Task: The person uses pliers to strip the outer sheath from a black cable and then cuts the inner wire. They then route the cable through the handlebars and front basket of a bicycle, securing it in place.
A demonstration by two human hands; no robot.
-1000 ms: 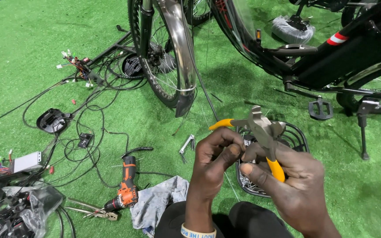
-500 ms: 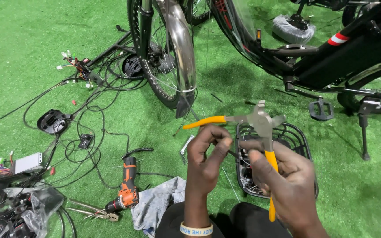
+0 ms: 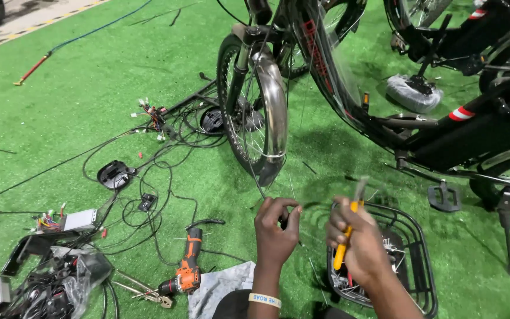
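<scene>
Right hand (image 3: 358, 248) closed around yellow-handled pliers (image 3: 347, 231), jaws up. Left hand (image 3: 275, 230) curled, pinching a thin cable (image 3: 254, 177) running down from the front wheel (image 3: 254, 118). Best kept taut and steady, pliers squared near the pinch. Just right, beneath the right hand: black wire basket (image 3: 420, 260), small metal parts inside, too blurred to identify. Near left: orange drill (image 3: 187, 273).

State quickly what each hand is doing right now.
Left hand: closed, fingers pinching a thin cable near the bicycle's front wheel.
Right hand: closed on yellow-handled pliers above the wire basket.
</scene>
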